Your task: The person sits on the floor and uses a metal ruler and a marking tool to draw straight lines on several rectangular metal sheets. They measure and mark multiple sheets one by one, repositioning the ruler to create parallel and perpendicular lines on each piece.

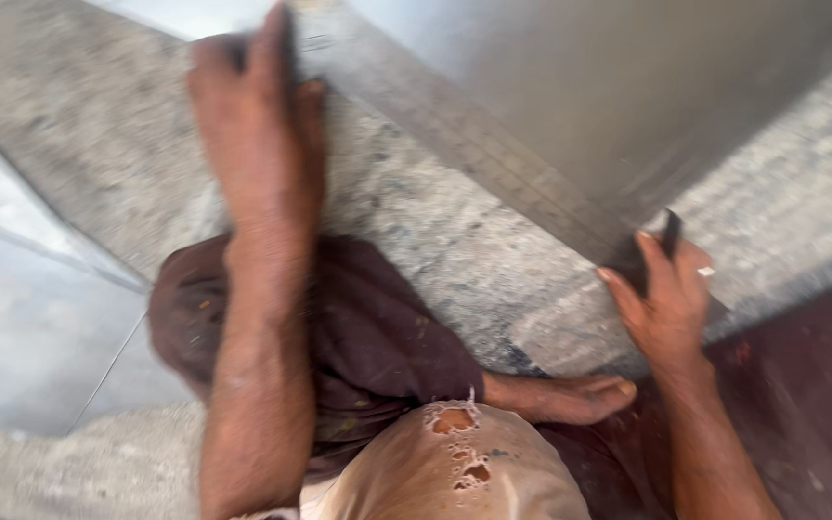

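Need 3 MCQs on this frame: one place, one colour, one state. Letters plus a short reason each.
1. Where does the left hand rest?
A. on the far end of the long metal ruler
B. on the knee
C. in the air

2. What colour is the slab under the ruler?
A. speckled grey
B. bright green
C. white

3. How does the right hand stand?
A. flat and empty
B. gripping a dark slim tool at the ruler's near end
C. out of view

Key: 1 A, fingers lie on the ruler; 2 A, grainy grey stone; 3 B, fingers wrap the dark tool.
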